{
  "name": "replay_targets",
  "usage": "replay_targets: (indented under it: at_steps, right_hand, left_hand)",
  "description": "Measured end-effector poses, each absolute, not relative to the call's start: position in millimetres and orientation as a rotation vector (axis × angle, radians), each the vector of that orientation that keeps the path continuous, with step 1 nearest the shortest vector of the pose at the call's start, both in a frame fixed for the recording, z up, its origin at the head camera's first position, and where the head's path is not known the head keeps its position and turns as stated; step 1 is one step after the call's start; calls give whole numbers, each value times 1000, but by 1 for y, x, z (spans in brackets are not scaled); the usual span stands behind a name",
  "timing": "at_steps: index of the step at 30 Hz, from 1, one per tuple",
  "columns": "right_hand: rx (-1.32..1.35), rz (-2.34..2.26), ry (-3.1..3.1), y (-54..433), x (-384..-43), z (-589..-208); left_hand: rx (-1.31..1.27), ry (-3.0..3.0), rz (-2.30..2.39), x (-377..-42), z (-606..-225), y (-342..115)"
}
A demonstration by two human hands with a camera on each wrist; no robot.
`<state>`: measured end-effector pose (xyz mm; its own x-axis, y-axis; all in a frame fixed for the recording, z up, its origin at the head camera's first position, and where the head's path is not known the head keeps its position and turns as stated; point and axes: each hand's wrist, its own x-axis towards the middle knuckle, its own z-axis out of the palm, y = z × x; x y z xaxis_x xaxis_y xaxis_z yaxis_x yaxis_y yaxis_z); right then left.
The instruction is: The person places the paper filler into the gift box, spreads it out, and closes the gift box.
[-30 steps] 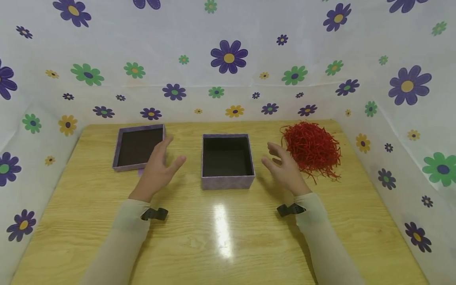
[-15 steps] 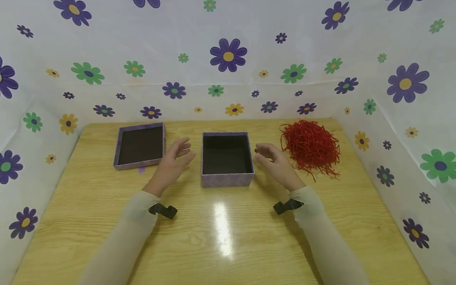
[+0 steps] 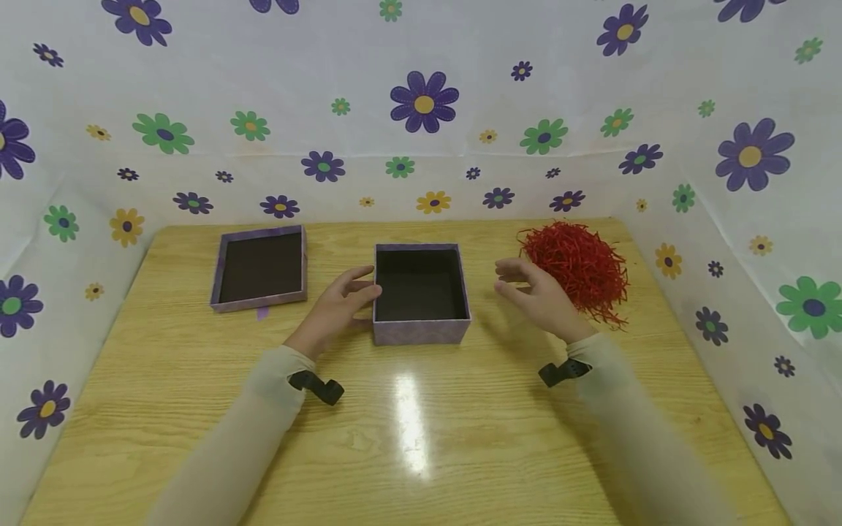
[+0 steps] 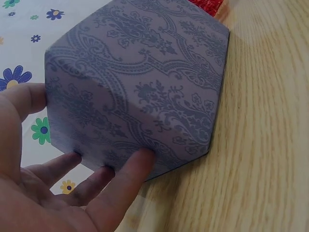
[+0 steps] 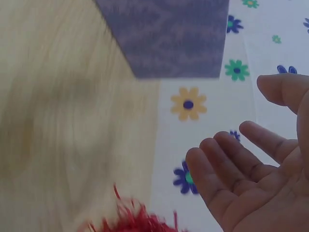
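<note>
A white sheet (image 3: 368, 55) printed with purple, green and yellow flowers rises behind the far edge of the wood-grained tabletop (image 3: 164, 402) and along its left and right edges (a faint crease crosses its rear face). Near the far left corner lies a shallow, purple-rimmed tray (image 3: 262, 269) with a dark inside, and a small purple scrap (image 3: 262, 313) shows at its near side.

The left hand (image 3: 332, 310) reached the box (image 3: 422, 333) (right hand (image 3: 541, 298) withdrew).
</note>
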<state>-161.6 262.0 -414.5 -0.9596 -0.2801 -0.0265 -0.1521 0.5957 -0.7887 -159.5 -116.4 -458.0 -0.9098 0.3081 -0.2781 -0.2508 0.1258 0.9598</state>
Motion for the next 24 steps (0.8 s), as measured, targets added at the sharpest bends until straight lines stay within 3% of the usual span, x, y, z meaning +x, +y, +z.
replay_targets:
  at_steps: [9, 16, 24]
  right_hand:
    - [-356, -959, 2940, 322, -187, -386]
    - [-305, -722, 3031, 374, -215, -390]
    - [-175, -690, 2841, 392, -226, -406]
  left_hand:
    - [33, 1938, 1878, -160, -460, -115]
    - [31, 1911, 1899, -160, -459, -115]
    - [37, 1922, 1890, -159, -457, -116]
